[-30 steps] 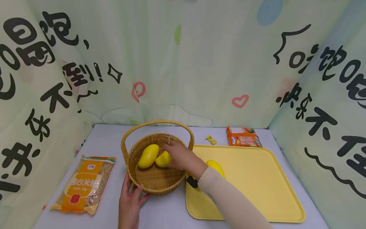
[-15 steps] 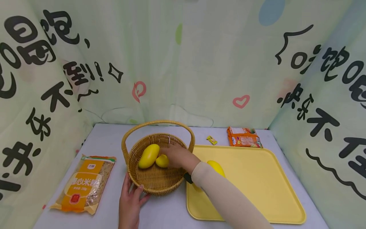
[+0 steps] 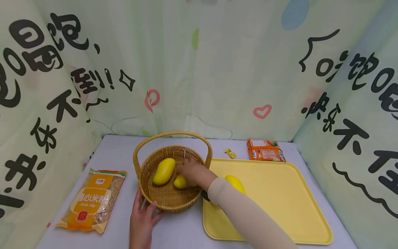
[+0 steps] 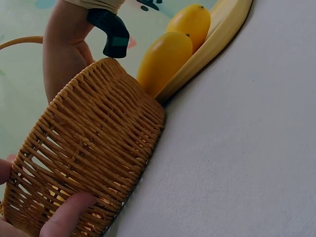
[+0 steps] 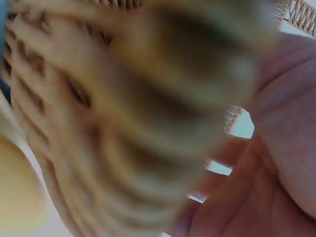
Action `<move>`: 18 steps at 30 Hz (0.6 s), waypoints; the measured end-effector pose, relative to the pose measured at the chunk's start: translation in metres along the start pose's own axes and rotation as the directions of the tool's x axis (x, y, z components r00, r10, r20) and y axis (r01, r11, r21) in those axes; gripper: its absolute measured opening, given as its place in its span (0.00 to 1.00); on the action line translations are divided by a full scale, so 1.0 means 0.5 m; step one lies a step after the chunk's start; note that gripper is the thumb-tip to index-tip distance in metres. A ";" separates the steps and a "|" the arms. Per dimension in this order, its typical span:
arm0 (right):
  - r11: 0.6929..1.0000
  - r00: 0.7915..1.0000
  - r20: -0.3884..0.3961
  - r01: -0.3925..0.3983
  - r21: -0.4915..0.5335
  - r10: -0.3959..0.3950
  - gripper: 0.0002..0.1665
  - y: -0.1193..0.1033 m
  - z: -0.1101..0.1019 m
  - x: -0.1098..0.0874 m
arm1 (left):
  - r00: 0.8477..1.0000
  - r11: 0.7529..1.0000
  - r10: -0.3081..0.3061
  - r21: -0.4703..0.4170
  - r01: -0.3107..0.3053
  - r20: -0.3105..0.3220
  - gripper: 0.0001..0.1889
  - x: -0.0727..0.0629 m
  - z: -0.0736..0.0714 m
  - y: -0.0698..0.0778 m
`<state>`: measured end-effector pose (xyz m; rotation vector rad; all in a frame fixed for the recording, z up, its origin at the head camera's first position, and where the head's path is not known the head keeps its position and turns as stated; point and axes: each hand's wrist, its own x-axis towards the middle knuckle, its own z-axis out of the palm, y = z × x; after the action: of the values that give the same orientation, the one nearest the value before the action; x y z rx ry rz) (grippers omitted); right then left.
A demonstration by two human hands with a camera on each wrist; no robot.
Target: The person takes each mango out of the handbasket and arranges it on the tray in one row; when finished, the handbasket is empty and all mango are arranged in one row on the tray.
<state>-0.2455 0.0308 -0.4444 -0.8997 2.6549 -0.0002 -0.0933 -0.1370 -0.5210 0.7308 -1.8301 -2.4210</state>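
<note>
The wicker basket point(image 3: 174, 202) stands left of the yellow tray. My left hand point(image 3: 142, 219) holds its near-left side, one finger over the rim and the thumb point(image 4: 69, 215) against the weave. Inside lie two mangoes: a fully visible mango point(image 3: 164, 171) and a partly covered mango point(image 3: 180, 182). My right hand point(image 3: 196, 173) reaches in over the right rim, its fingers at the covered mango. In the right wrist view the blurred weave point(image 5: 148, 138) hides part of the right hand; its visible fingers look extended, with gaps of light between them.
The yellow tray point(image 3: 273, 204) lies at right with a mango point(image 3: 235, 183); two mangoes show there in the left wrist view. At left lies a bag of grain-like food point(image 3: 92, 200). An orange snack packet point(image 3: 266, 150) and small yellow wrapped candy point(image 3: 230, 153) are behind.
The right hand eased off the covered mango, then came back against it; that mango has shifted slightly right and nearer. The left hand has stayed at the basket.
</note>
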 end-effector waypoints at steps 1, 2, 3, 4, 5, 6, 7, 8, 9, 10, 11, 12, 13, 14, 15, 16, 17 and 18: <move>1.000 1.000 0.002 -0.001 0.001 0.001 0.29 0.000 0.002 -0.001 | 1.000 1.000 0.000 -0.002 0.000 0.000 0.44 -0.001 0.000 0.000; 1.000 1.000 0.000 0.001 -0.004 -0.001 0.29 0.000 0.003 -0.001 | 1.000 1.000 0.001 -0.001 -0.001 0.001 0.44 -0.001 0.001 0.001; 1.000 1.000 0.001 0.003 -0.009 -0.003 0.29 0.000 0.005 -0.002 | 1.000 1.000 0.002 -0.002 -0.002 0.002 0.44 -0.002 0.001 0.001; 1.000 1.000 0.002 0.002 -0.012 -0.002 0.29 0.000 0.006 -0.003 | 1.000 1.000 0.003 -0.004 -0.003 0.002 0.44 -0.003 0.001 0.002; 1.000 1.000 0.004 0.001 -0.015 -0.001 0.30 0.000 0.007 -0.004 | 1.000 1.000 0.005 -0.005 -0.004 0.003 0.44 -0.003 0.001 0.002; 1.000 1.000 0.004 0.001 -0.019 -0.001 0.30 -0.001 0.008 -0.005 | 1.000 1.000 0.006 -0.007 -0.006 0.004 0.44 -0.004 0.000 0.002; 1.000 1.000 0.006 0.002 -0.021 -0.002 0.30 -0.001 0.009 -0.006 | 1.000 1.000 0.007 -0.008 -0.007 0.005 0.44 -0.004 0.000 0.002; 1.000 1.000 0.006 0.006 -0.027 -0.006 0.29 -0.002 0.009 -0.008 | 1.000 1.000 0.008 -0.008 -0.008 0.006 0.44 -0.004 0.000 0.001; 1.000 1.000 0.006 0.010 -0.030 -0.009 0.28 -0.002 0.010 -0.009 | 1.000 1.000 0.010 -0.010 -0.009 0.008 0.44 -0.004 0.000 0.001; 0.999 1.000 0.006 0.016 -0.037 -0.016 0.27 -0.003 0.010 -0.011 | 1.000 1.000 0.010 -0.011 -0.009 0.008 0.44 -0.004 0.000 0.001; 0.999 1.000 0.007 0.024 -0.040 -0.023 0.26 -0.004 0.011 -0.011 | 1.000 1.000 0.009 -0.010 -0.009 0.009 0.44 -0.004 -0.001 0.000; 0.999 1.000 0.006 0.029 -0.040 -0.029 0.25 -0.005 0.011 -0.013 | 1.000 1.000 0.008 -0.010 -0.007 0.008 0.44 -0.003 -0.001 0.000; 0.999 0.999 0.005 0.035 -0.041 -0.035 0.25 -0.005 0.012 -0.014 | 1.000 1.000 0.007 -0.009 -0.007 0.009 0.44 -0.002 -0.001 0.000; 0.998 0.999 0.006 0.041 -0.043 -0.041 0.25 -0.006 0.013 -0.014 | 1.000 1.000 0.007 -0.009 -0.007 0.010 0.44 -0.002 -0.001 -0.001; 0.998 0.999 0.007 0.045 -0.043 -0.045 0.26 -0.006 0.015 -0.015 | 1.000 1.000 0.006 -0.008 -0.006 0.010 0.44 -0.001 -0.002 -0.001; 0.998 0.999 0.006 0.050 -0.045 -0.049 0.27 -0.006 0.016 -0.016 | 1.000 1.000 0.003 -0.007 -0.003 0.010 0.44 -0.001 -0.002 -0.001; 0.998 0.999 0.003 0.053 -0.042 -0.053 0.28 -0.005 0.017 -0.016 | 1.000 1.000 0.002 -0.005 -0.002 0.011 0.44 0.000 -0.002 -0.001; 0.998 0.998 -0.001 0.056 -0.036 -0.056 0.29 -0.005 0.017 -0.017 | 1.000 1.000 0.002 -0.004 -0.002 0.012 0.44 0.000 -0.002 -0.001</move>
<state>-0.2349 0.0349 -0.4496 -0.9855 2.6390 0.0338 -0.0928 -0.1379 -0.5217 0.7159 -1.8289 -2.4324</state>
